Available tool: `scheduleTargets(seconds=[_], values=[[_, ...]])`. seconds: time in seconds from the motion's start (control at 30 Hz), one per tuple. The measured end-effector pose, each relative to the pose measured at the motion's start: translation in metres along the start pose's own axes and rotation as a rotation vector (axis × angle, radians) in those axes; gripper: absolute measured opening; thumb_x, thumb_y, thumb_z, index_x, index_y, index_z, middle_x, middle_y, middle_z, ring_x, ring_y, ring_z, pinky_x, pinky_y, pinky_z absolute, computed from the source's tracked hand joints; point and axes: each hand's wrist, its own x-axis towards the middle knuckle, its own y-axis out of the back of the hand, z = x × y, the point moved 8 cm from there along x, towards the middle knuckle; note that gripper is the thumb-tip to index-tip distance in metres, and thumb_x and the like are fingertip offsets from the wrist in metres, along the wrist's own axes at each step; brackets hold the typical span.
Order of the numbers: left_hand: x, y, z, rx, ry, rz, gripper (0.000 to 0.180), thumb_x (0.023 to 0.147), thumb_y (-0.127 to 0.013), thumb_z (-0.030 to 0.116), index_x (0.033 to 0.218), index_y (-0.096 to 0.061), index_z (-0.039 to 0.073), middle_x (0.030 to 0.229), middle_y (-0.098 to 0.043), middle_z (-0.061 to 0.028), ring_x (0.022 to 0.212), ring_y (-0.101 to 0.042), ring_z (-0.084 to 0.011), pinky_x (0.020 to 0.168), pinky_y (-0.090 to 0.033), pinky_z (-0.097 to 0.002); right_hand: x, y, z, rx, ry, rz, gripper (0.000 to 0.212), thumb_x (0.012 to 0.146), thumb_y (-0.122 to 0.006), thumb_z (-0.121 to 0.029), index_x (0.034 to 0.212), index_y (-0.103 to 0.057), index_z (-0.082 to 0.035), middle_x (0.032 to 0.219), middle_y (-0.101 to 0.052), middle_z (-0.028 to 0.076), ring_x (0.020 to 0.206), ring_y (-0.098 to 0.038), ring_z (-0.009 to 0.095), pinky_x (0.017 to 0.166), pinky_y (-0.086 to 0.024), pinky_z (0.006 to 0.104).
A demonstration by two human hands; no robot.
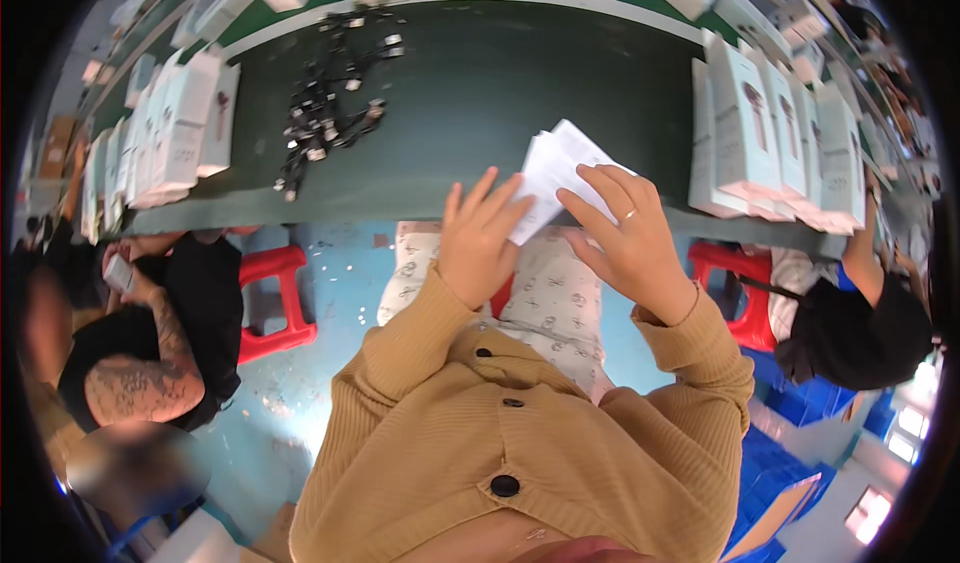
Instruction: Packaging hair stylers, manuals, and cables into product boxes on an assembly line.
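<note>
A small stack of folded white paper leaflets [562,161] is between my hands, fanned slightly at its far end, over the table's near edge. My left hand [483,238] pinches the stack's left near edge, its other fingers spread and the thumb mostly hidden under the paper. On the other side, my right hand [628,238], with a ring on one finger, grips the stack with its fingertips bent over the top. Its thumb hangs lower, near the close edge of the paper.
Black cables with metal plugs [325,113] lie heaped on the dark green table [460,73]. White boxes stand in rows at left [185,128] and right [750,128]. Seated people flank me, at left [150,333] and right [850,323], beside red stools [285,303].
</note>
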Motion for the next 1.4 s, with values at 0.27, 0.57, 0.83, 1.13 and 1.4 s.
scheduleTargets(seconds=[0.27,0.57,0.83,1.13,1.4], values=[[-0.012,0.074,-0.008,-0.742,0.044,0.091,0.026,0.085,-0.057,0.003,0.110,-0.065,0.001,0.128,-0.055,-0.0186,0.117,-0.053,-0.0338,0.097,-0.042,-0.0398,0.027,-0.032,0.014,0.983,-0.365,-0.017,0.013,0.080,-0.066,0.003,0.093,-0.068,0.001,0.088,-0.068,0.010,0.082,-0.065,0.019,0.072,-0.051,0.0283],[0.005,0.275,-0.196,0.961,0.300,0.659,0.080,0.070,-0.074,0.049,0.130,-0.048,0.004,0.134,-0.043,-0.0234,0.127,-0.037,-0.0417,0.097,-0.029,-0.0621,0.027,-0.045,0.018,1.221,-0.579,-0.018,0.016,0.090,-0.060,-0.001,0.105,-0.063,0.005,0.081,-0.065,0.008,0.061,-0.063,0.011,0.054,-0.048,0.0209],[0.010,0.269,-0.234,1.301,0.443,0.384,0.068,0.074,-0.073,0.042,0.132,-0.047,0.017,0.129,-0.048,-0.0168,0.127,-0.038,-0.0390,0.095,-0.027,-0.0670,0.005,-0.047,0.038,1.197,-0.662,0.063,0.015,0.091,-0.060,-0.002,0.104,-0.063,0.005,0.078,-0.064,0.007,0.059,-0.062,0.011,0.052,-0.047,0.0208],[-0.018,0.233,-0.162,-0.682,0.374,0.527,0.069,0.088,-0.065,0.016,0.141,-0.026,-0.003,0.131,-0.049,-0.0147,0.124,-0.045,-0.0205,0.101,-0.039,-0.0331,0.011,0.006,0.042,1.052,-0.499,0.271,0.014,0.088,-0.061,0.002,0.102,-0.063,0.005,0.081,-0.065,0.008,0.064,-0.063,0.013,0.058,-0.047,0.0224],[-0.065,0.043,-0.068,-1.377,0.528,0.172,0.138,0.049,-0.042,0.098,0.142,-0.027,-0.002,0.132,-0.048,-0.0256,0.104,-0.061,-0.0278,0.079,-0.055,-0.0352,0.028,0.069,0.033,0.924,-0.415,0.420,0.014,0.088,-0.060,0.004,0.102,-0.064,0.004,0.085,-0.064,0.008,0.064,-0.061,0.013,0.057,-0.045,0.0214]])
